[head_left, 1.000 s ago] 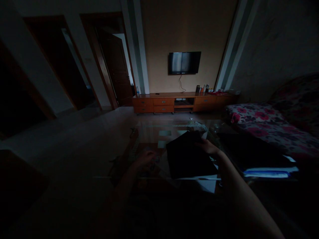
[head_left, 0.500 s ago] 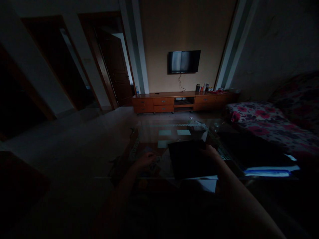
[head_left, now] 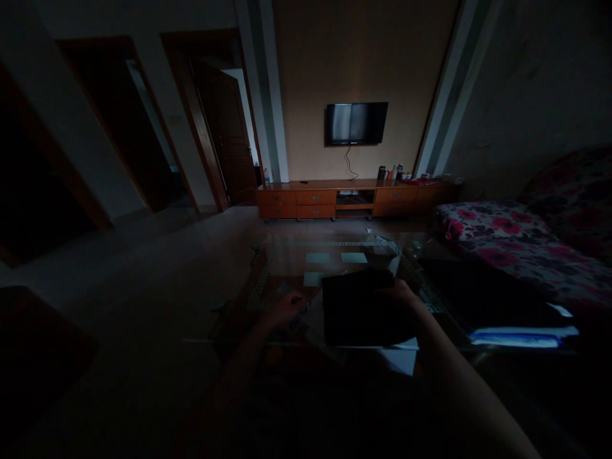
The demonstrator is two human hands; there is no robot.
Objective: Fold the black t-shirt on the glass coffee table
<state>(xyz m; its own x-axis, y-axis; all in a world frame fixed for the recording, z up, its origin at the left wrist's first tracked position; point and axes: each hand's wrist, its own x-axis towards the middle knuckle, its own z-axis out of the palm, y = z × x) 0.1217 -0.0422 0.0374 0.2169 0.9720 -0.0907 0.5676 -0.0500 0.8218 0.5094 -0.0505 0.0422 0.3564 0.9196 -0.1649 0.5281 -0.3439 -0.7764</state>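
On the glass coffee table (head_left: 282, 255) in front of me lies a black piece, apparently folded cloth (head_left: 361, 315). Its far edge looks soft and uneven. My right hand (head_left: 404, 293) is closed at its right side, with the fingertips lost against the black. White sheets (head_left: 401, 361) stick out under its near edge. To the left, my left hand (head_left: 289, 307) is closed in a pinch beside a pale, see-through sheet (head_left: 315, 319). Whatever sits at its fingertips is too dim to name.
At the table's right lies another black stack (head_left: 488, 290) over white and blue packets (head_left: 519, 338). A glass (head_left: 417, 245) stands near the far right corner. Beyond are a flowered sofa (head_left: 502, 223), a wooden TV cabinet (head_left: 315, 199) and a wall television (head_left: 356, 123).
My right hand's fingers have shifted slightly left over the black cloth, and its far edge has become bunched. My left hand has moved a little to the right.
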